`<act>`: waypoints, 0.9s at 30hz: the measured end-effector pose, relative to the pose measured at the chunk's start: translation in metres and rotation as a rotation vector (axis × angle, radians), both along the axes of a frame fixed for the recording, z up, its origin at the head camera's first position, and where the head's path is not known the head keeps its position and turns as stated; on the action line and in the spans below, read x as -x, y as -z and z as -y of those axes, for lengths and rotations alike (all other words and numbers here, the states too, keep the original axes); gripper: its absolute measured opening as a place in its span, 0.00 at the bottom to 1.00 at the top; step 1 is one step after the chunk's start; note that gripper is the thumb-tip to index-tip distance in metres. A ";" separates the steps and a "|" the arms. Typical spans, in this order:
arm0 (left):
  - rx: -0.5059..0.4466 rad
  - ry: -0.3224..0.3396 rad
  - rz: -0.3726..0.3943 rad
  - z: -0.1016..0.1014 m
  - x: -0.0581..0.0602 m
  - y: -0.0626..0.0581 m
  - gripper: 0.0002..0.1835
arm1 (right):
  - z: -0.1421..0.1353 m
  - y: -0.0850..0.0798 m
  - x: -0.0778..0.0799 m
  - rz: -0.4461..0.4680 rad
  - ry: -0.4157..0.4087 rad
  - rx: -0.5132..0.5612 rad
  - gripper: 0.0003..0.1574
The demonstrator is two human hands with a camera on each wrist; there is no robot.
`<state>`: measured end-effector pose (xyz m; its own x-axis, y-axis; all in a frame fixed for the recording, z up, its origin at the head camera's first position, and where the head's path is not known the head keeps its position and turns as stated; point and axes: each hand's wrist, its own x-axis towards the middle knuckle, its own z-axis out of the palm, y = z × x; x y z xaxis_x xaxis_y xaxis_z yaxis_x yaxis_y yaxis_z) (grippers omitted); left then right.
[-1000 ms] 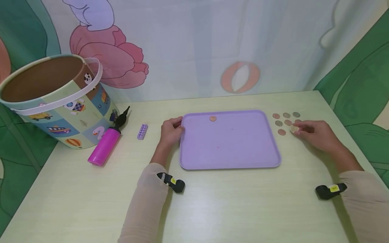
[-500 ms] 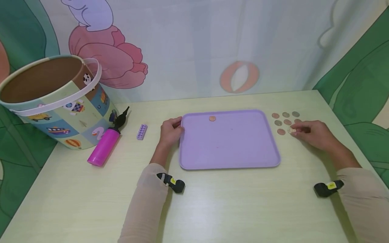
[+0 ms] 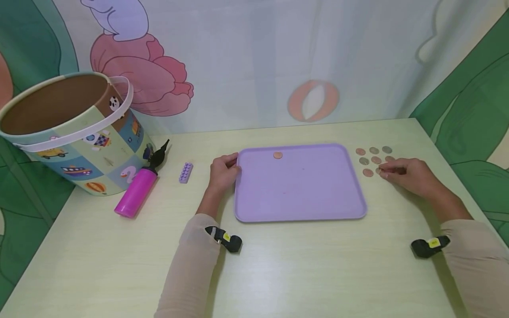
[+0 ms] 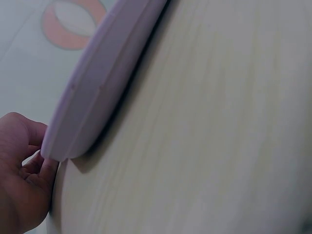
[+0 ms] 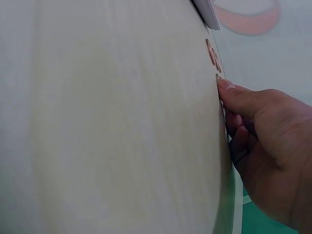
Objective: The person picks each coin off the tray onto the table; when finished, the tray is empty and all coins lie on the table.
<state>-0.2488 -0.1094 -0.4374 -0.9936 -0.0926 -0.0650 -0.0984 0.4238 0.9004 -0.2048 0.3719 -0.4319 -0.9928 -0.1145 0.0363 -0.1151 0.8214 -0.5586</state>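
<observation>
My left hand [image 3: 224,173] grips the left edge of a lilac tray [image 3: 302,194], thumb at the rim; the left wrist view shows the tray [image 4: 100,87] edge between thumb and fingers. One copper-coloured coin [image 3: 278,155] lies near the tray's far side. Right of the tray, my right hand [image 3: 409,175] pinches a pale coin [image 3: 378,170] with thumb and fingertips, low at the table; the fingers hide much of it. Several copper and silver coins [image 3: 374,159] lie flat in loose rows beside that hand. In the right wrist view, the thumb tip is right by coins [image 5: 210,51] seen edge-on.
A large patterned bucket [image 3: 91,145] with a white handle stands at the left. A pink pump [image 3: 137,192] with a black nozzle lies against it, and a small purple toy brick [image 3: 185,172] lies nearby. A printed curtain [image 3: 238,66] hangs behind the table.
The pale coin, held tilted at the right fingertips earlier, has moved slightly left and now looks flatter and lower at the table. The left hand and tray have stayed in place.
</observation>
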 end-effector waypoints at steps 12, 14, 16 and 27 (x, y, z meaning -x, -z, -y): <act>0.008 -0.006 -0.006 0.000 0.001 0.002 0.26 | -0.003 0.000 -0.001 0.029 0.035 0.059 0.26; 0.006 -0.004 -0.010 0.000 0.001 0.002 0.26 | -0.003 0.000 -0.002 0.019 0.042 0.093 0.25; 0.005 -0.003 -0.014 0.000 0.001 0.002 0.26 | -0.003 -0.001 -0.003 0.007 0.043 0.125 0.25; 0.000 -0.002 -0.007 0.001 0.000 0.001 0.26 | 0.023 -0.012 -0.002 -0.010 -0.045 0.082 0.22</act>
